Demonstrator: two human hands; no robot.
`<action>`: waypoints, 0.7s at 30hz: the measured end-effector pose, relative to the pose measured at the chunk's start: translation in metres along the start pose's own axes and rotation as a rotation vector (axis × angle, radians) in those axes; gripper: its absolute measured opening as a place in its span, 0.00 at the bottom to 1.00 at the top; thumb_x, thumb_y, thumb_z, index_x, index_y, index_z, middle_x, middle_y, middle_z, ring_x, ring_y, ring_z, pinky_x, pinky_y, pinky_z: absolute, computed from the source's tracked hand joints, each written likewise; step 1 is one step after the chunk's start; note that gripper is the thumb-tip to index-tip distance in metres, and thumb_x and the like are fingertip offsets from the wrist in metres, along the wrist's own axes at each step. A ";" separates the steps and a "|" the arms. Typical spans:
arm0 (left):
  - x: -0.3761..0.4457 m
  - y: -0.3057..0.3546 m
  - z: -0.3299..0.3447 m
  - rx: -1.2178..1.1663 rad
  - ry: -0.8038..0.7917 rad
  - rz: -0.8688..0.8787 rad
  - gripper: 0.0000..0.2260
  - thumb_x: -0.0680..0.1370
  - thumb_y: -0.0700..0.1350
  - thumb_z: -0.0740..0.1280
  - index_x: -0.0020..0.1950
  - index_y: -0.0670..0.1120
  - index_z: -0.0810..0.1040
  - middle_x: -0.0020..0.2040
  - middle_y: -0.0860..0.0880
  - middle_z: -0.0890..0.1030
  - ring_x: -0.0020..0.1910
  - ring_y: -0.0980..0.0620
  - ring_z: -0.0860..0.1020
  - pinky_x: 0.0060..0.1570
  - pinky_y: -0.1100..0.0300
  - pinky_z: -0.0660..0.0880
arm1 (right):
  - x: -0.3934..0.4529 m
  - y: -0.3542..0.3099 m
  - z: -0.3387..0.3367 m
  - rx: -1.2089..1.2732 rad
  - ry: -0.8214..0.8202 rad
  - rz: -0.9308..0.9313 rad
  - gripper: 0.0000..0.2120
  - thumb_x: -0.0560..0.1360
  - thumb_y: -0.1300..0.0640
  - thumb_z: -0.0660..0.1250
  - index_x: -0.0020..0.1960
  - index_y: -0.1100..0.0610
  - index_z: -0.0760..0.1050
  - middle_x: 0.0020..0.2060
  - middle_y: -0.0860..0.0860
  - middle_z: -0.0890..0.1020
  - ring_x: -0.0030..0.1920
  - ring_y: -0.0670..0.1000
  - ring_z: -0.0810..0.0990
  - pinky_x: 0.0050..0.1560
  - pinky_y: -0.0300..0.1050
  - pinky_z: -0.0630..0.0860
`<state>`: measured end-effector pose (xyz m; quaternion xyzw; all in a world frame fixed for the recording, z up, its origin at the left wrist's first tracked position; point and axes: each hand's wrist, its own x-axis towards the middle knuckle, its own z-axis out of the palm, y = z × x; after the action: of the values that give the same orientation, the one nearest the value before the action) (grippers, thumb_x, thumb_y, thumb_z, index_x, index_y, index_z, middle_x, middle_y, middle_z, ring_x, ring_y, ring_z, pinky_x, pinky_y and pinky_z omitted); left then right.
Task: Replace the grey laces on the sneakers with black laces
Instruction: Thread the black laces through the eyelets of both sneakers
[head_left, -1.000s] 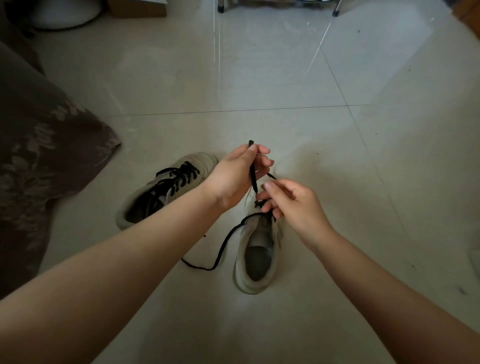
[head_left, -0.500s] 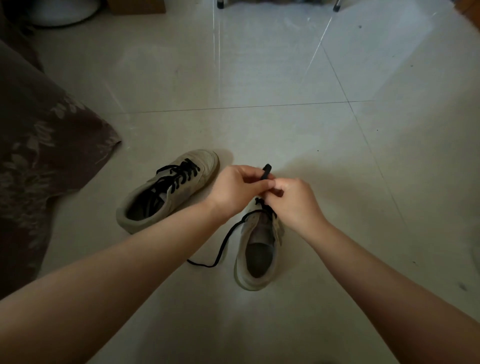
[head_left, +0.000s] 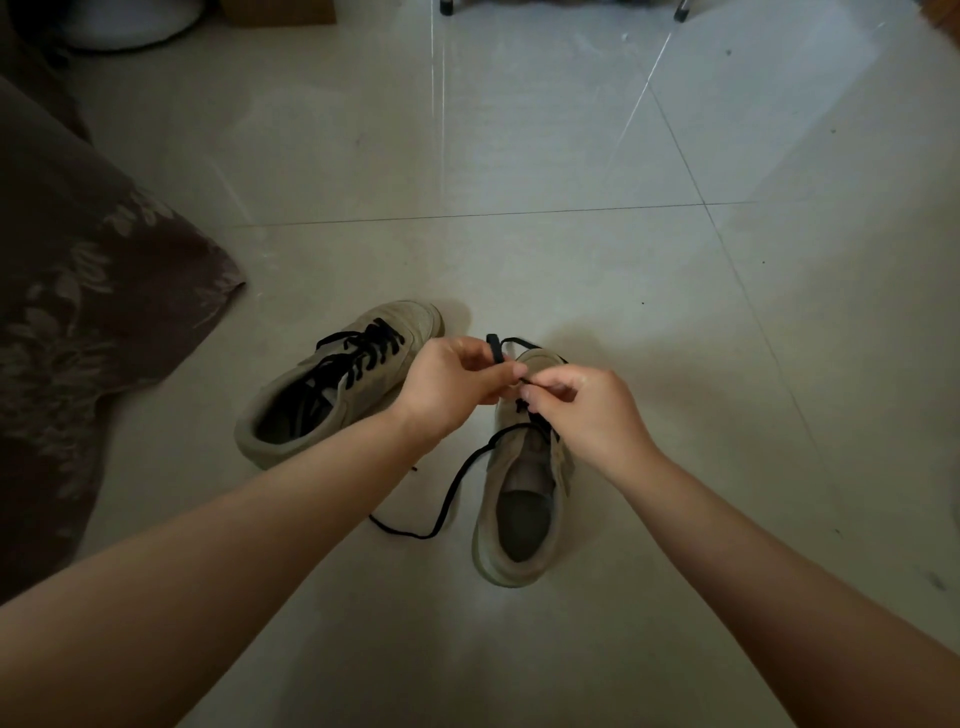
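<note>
A: Why do both hands meet over the right-hand sneaker (head_left: 524, 499)?

B: It sits at lower centre of the frame, and they are working the black lace (head_left: 457, 483) through it. The left hand (head_left: 447, 382) pinches one lace end, its tip poking upward; the right hand (head_left: 587, 410) pinches the lace near the eyelets, probably steadying it for threading.

A: How does the shoe point?

B: Toe toward the top of the frame, heel nearest the camera. The other sneaker (head_left: 332, 384), already black-laced, angles toward upper right on the floor (head_left: 571, 156).
</note>
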<state>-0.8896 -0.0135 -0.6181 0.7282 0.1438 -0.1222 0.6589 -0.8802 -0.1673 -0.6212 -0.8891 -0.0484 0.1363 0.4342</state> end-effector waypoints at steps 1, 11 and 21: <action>0.000 -0.001 0.001 0.004 -0.013 0.004 0.07 0.72 0.39 0.73 0.47 0.37 0.81 0.37 0.47 0.82 0.34 0.61 0.80 0.38 0.70 0.76 | 0.000 0.000 0.000 -0.011 0.004 -0.005 0.05 0.73 0.59 0.70 0.38 0.54 0.82 0.32 0.48 0.82 0.36 0.48 0.80 0.40 0.43 0.75; 0.005 -0.015 -0.003 0.141 0.033 -0.073 0.04 0.76 0.40 0.68 0.49 0.42 0.82 0.39 0.50 0.82 0.40 0.57 0.81 0.45 0.64 0.79 | 0.000 0.020 -0.015 -0.194 0.024 0.007 0.03 0.73 0.56 0.70 0.41 0.51 0.82 0.32 0.42 0.75 0.34 0.40 0.73 0.34 0.28 0.66; -0.007 -0.037 0.012 0.327 0.042 -0.027 0.05 0.75 0.41 0.69 0.46 0.41 0.83 0.41 0.46 0.84 0.42 0.51 0.82 0.47 0.58 0.77 | -0.005 0.021 0.001 -0.451 -0.256 -0.013 0.04 0.71 0.55 0.70 0.44 0.50 0.83 0.34 0.44 0.67 0.38 0.47 0.69 0.39 0.42 0.67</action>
<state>-0.9097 -0.0225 -0.6507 0.8261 0.1457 -0.1377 0.5267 -0.8861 -0.1810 -0.6374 -0.9386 -0.1377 0.2309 0.2163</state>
